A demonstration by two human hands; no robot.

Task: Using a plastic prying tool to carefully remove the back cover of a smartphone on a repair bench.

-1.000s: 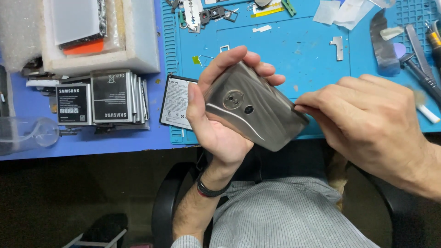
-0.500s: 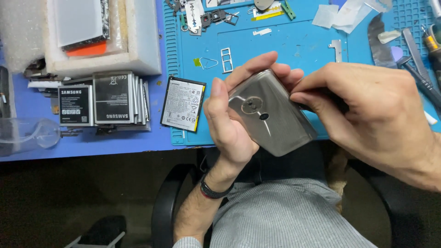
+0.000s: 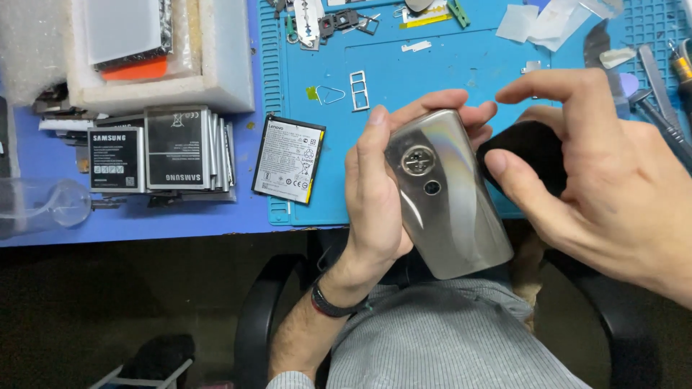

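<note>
My left hand (image 3: 375,209) grips a silver-grey phone (image 3: 447,202) from its left side, back cover up, with the round camera ring facing me. The phone is tilted, its lower end over my lap. Just right of the phone hovers my right hand (image 3: 613,187), fingers spread, thumb and index finger curved toward the phone's upper right edge without touching it. A dark rounded shape (image 3: 526,151) shows between that thumb and finger; I cannot tell what it is.
A blue work mat (image 3: 447,72) carries a loose phone battery (image 3: 288,158), a SIM tray (image 3: 358,90), small parts and tools (image 3: 656,79). To the left are a row of batteries (image 3: 166,148) and a white foam box (image 3: 223,65). A clear plastic piece (image 3: 43,205) lies far left.
The phone has turned more upright in my left hand. My right hand has let go of its edge, lifted away and spread its fingers.
</note>
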